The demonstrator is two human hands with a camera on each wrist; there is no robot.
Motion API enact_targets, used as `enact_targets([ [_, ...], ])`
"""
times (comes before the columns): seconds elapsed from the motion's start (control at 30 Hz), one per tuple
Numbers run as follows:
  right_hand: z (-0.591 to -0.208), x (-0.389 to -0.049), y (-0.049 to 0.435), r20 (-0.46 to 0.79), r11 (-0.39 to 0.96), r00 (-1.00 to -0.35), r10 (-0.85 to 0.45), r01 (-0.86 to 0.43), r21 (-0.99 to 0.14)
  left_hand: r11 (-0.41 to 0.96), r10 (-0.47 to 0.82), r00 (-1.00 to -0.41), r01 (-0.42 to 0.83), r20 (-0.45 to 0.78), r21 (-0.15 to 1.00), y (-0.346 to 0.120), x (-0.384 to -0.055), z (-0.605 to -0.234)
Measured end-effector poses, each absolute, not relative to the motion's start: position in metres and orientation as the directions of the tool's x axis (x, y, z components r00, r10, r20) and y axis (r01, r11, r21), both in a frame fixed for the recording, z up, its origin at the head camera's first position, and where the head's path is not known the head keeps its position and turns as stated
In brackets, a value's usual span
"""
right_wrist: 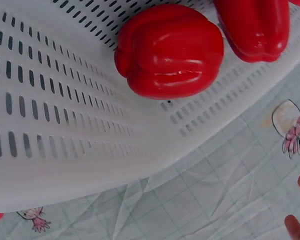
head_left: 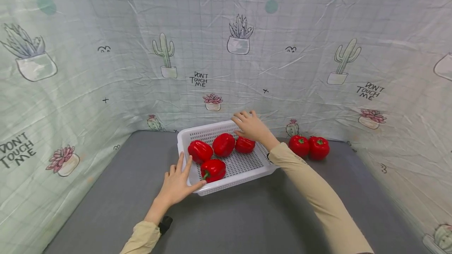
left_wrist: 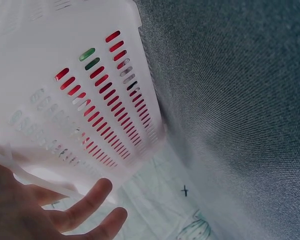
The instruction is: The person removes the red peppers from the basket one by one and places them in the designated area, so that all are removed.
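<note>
A white slotted plastic basket holds several red bell peppers. My left hand rests at its front left corner, fingers spread along the left rim and thumb reaching along the front one. In the left wrist view, those fingers lie by the rim. Over the back right corner is my right hand, fingers extended across the back rim with nothing held. One bell pepper lies below it in the basket, partly hidden by the hand in the head view. Another, with a green stem, sits at the front left.
Two more red bell peppers stand side by side on the grey tabletop, right of the basket. A cloth printed with cacti hangs behind and along both sides. The basket sits near the back cloth.
</note>
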State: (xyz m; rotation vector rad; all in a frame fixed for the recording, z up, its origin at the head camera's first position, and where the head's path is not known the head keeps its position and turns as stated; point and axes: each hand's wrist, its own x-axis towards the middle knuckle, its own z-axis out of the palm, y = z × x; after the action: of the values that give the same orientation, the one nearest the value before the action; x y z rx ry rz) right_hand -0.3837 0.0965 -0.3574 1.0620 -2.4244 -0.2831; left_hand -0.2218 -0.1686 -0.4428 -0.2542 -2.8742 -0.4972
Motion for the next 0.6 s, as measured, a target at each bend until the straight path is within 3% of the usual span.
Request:
enact_targets([
  [0.27,-0.371,-0.393,0.074,0.181,0.483,-0.484,-0.856,-0.623,0.616,0.931,0.126,-0.966,0.193,0.224,0.309,-0.167,-0.222,-0.443],
  [0.47,-0.382,-0.397,0.062,0.065,0.390,-0.455,-0.888,-0.671,0.631,0.933,0.124,-0.968,0.188,0.217,0.306,-0.167,-0.222,-0.443],
  [0.6,-0.388,-0.396,0.055,-0.034,0.360,-0.476,-0.879,-0.708,0.608,0.933,0.123,-0.970,0.186,0.212,0.308,-0.167,-0.223,-0.444],
])
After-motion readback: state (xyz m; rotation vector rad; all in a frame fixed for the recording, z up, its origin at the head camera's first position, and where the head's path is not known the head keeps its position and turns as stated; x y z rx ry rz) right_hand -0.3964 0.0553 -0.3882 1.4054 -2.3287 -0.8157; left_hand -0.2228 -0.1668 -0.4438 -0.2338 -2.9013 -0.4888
